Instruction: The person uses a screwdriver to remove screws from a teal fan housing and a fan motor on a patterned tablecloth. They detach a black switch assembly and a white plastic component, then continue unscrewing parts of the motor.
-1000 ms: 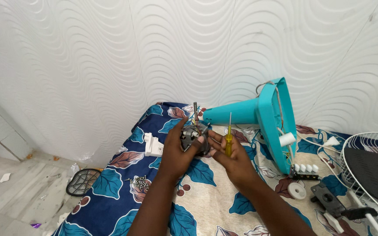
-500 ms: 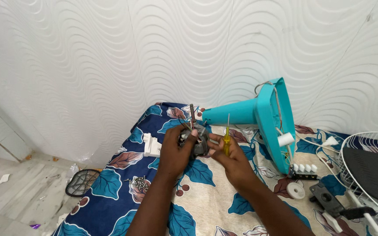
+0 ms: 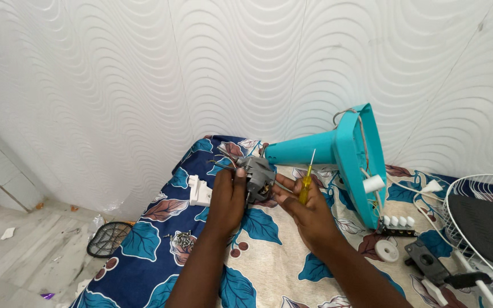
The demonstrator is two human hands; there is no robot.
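My left hand point(image 3: 227, 197) grips a small grey electric motor point(image 3: 257, 174) with loose wires sticking out toward the upper left. My right hand point(image 3: 305, 205) touches the motor's right side with its fingertips and holds a yellow-handled screwdriver point(image 3: 306, 181), whose shaft points up. Both hands are raised above a floral blue and cream cloth point(image 3: 144, 239). Just behind the motor lies a teal fan base point(image 3: 343, 151) on its side, its underside with wires facing right.
A white plastic part point(image 3: 200, 193) and a small pile of screws point(image 3: 184, 240) lie left of my hands. A white fan guard point(image 3: 486, 228), a white switch block point(image 3: 397, 221), a white round knob point(image 3: 387, 250) and a black part point(image 3: 429, 263) lie at the right. A dark mesh point(image 3: 108, 239) lies on the floor.
The motor has turned in my left hand, so its shaft no longer sticks upward. My right hand stays against it with the screwdriver.
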